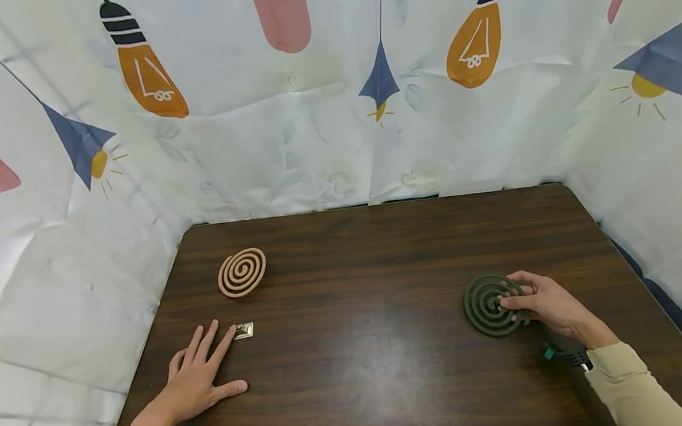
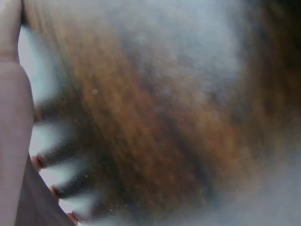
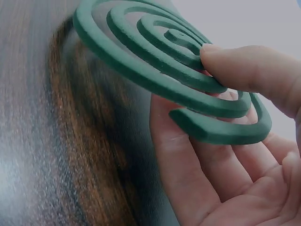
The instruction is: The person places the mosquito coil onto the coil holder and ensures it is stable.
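A dark green mosquito coil (image 1: 484,305) is held above the right side of the table by my right hand (image 1: 546,303). In the right wrist view the thumb (image 3: 249,70) presses the coil (image 3: 127,68) near its centre, with the other fingers beneath it. My left hand (image 1: 195,388) lies at the table's left with its fingers spread. Its index fingertip touches or nearly touches a small metallic stand (image 1: 244,330). Beyond that hand sits a tan mosquito coil (image 1: 242,273). Only blurred table and part of the left hand (image 2: 16,117) appear in the left wrist view.
The dark brown wooden table (image 1: 354,293) reaches back to a white cloth (image 1: 324,160) printed with lamps and bulbs. The cloth also hangs along both sides. A dark band is strapped to each wrist.
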Demonstrator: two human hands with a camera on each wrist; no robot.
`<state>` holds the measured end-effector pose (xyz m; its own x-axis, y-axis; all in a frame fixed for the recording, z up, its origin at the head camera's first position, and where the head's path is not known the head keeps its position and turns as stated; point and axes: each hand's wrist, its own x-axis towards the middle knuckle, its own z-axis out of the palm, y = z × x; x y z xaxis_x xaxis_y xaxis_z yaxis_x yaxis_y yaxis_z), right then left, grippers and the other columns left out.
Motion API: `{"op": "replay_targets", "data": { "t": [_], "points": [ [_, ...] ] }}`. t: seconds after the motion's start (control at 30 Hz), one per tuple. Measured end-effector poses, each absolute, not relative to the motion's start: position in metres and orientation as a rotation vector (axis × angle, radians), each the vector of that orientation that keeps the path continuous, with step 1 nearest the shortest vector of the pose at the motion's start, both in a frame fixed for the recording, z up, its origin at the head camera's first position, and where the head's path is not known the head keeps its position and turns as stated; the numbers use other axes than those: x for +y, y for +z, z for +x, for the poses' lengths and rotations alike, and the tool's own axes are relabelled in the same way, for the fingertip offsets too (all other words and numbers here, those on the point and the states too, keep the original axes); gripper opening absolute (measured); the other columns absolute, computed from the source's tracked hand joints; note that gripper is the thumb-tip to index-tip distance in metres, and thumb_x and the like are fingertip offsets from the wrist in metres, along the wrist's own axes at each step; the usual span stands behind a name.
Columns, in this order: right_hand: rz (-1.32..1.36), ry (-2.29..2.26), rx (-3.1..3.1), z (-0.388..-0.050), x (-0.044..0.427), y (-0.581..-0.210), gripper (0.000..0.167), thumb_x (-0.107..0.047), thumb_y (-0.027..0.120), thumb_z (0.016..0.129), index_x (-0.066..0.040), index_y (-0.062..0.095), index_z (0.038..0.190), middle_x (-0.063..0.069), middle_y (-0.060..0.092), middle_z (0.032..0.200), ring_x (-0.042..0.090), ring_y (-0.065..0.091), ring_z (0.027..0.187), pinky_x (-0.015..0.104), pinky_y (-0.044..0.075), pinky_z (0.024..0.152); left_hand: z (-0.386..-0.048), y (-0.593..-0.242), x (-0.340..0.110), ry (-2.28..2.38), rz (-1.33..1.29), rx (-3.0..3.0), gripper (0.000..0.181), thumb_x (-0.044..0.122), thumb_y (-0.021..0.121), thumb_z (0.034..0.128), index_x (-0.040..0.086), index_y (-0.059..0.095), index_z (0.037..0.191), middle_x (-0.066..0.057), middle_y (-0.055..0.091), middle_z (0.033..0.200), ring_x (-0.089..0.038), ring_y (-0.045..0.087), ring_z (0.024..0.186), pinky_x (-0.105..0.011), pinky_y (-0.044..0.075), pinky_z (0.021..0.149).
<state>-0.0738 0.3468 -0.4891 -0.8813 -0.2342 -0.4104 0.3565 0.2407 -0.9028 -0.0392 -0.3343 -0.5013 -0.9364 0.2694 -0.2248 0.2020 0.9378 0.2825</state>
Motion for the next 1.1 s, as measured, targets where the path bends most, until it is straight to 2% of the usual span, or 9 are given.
{"op": "replay_targets", "data": {
  "t": [0.13, 0.5, 0.7, 0.83, 1.1],
  "points": [
    [0.104, -1.71, 2.049, -0.074, 0.346, -0.489, 0.041, -0.012, 0.07, 0.099, -0.002, 0.049, 0.133, -0.01, 0.075, 0.099, 0.01, 0.072, 0.085, 0.035, 0.061, 0.074, -0.04, -0.502, -0.335, 0.371, 0.35, 2.838, 0.107, 0.07, 0.069, 0.0859, 0.032, 0.012, 0.168, -0.022, 0.009, 0.174, -0.051, 0.009, 0.158, -0.074, 0.02, 0.106],
    [0.13, -1.768, 2.054, -0.075, 0.337, -0.488, 0.031, -0.011, 0.071, 0.098, -0.004, 0.056, 0.125, -0.013, 0.07, 0.106, 0.001, 0.069, 0.095, 0.025, 0.059, 0.081, -0.039, -0.505, -0.336, 0.387, 0.363, 2.856, 0.106, 0.07, 0.069, 0.0862, 0.034, 0.011, 0.168, -0.021, 0.009, 0.174, -0.05, 0.007, 0.159, -0.073, 0.019, 0.106],
    [0.099, -1.84, 1.998, -0.077, 0.332, -0.488, 0.019, -0.009, 0.067, 0.1, -0.008, 0.059, 0.118, -0.011, 0.073, 0.101, 0.007, 0.073, 0.089, 0.028, 0.061, 0.08, -0.039, -0.509, -0.338, 0.411, 0.383, 2.889, 0.106, 0.069, 0.07, 0.0857, 0.034, 0.013, 0.168, -0.02, 0.009, 0.174, -0.046, 0.004, 0.161, -0.072, 0.019, 0.105],
    [0.094, -1.868, 1.965, -0.079, 0.33, -0.486, 0.023, -0.009, 0.068, 0.1, -0.007, 0.059, 0.12, -0.01, 0.074, 0.103, 0.009, 0.073, 0.09, 0.03, 0.062, 0.081, -0.039, -0.507, -0.338, 0.388, 0.367, 2.874, 0.106, 0.071, 0.069, 0.0856, 0.034, 0.012, 0.168, -0.02, 0.01, 0.174, -0.048, 0.006, 0.16, -0.073, 0.019, 0.106],
    [0.076, -1.898, 1.923, -0.083, 0.326, -0.485, 0.042, -0.006, 0.068, 0.1, -0.002, 0.049, 0.137, -0.012, 0.073, 0.113, 0.005, 0.073, 0.098, 0.029, 0.062, 0.083, -0.039, -0.504, -0.335, 0.368, 0.356, 2.862, 0.106, 0.071, 0.069, 0.0855, 0.033, 0.013, 0.168, -0.021, 0.011, 0.173, -0.05, 0.009, 0.158, -0.073, 0.02, 0.107]
  ]
}}
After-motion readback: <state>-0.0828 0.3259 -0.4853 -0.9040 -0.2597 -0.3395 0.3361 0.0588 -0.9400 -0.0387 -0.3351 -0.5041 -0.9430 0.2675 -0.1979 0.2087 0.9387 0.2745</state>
